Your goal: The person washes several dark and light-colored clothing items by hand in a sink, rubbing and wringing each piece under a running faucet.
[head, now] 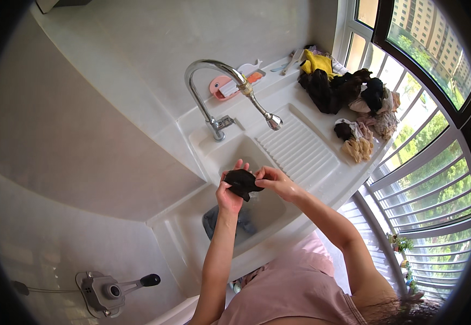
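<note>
Over the basin of a white laundry sink (274, 209), both my hands hold a small black cloth piece (241, 183). It looks wet; its exact kind cannot be told. My left hand (229, 197) supports it from the left, thumb on top and fingertips beyond it. The fingers of my right hand (274, 183) pinch its right edge. Below, a dark bluish-grey cloth (211, 221) lies in the basin, partly hidden by my left forearm. The chrome gooseneck faucet (203, 65) arches behind my hands, its spray head (274, 122) hanging over the ribbed washboard (298, 144).
Dark garments (329, 89) and a yellow cloth (318, 63) are heaped on the right counter, near a smaller pile with beige cloth (358, 149). A pink whale-shaped soap dish (219, 87) and a brush (292, 63) sit along the back ledge. A wall-mounted crank (113, 290) projects at lower left.
</note>
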The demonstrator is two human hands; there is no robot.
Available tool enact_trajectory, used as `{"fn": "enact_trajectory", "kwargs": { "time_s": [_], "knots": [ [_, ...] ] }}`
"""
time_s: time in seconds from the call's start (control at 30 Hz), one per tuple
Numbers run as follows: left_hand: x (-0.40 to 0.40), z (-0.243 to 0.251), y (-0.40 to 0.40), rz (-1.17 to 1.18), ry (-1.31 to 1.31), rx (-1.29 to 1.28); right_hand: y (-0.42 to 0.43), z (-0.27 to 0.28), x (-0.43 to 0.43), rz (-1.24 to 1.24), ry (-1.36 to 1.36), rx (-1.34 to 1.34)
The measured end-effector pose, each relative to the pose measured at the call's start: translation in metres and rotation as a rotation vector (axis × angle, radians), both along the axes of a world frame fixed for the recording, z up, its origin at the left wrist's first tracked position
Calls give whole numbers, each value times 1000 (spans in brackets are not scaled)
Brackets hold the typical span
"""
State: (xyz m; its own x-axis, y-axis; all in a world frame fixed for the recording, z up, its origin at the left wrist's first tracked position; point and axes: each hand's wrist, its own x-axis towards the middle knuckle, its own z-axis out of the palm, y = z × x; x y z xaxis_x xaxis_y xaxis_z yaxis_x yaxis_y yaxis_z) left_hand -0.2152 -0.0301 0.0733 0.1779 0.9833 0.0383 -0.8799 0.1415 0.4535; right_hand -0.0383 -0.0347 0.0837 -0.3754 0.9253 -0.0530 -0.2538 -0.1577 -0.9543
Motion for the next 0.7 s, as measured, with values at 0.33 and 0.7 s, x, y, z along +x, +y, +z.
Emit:
{"fn": "enact_trajectory", "kwargs": {
  "time_s": [0.33,0.7],
  "knots": [
    [4,-14,13,-284,9,-144,-8,-36,-15,83,556,-480],
    [-11,-18,-15,-48,1078,380,11,-38,1,343,52,-412]
  ]
}}
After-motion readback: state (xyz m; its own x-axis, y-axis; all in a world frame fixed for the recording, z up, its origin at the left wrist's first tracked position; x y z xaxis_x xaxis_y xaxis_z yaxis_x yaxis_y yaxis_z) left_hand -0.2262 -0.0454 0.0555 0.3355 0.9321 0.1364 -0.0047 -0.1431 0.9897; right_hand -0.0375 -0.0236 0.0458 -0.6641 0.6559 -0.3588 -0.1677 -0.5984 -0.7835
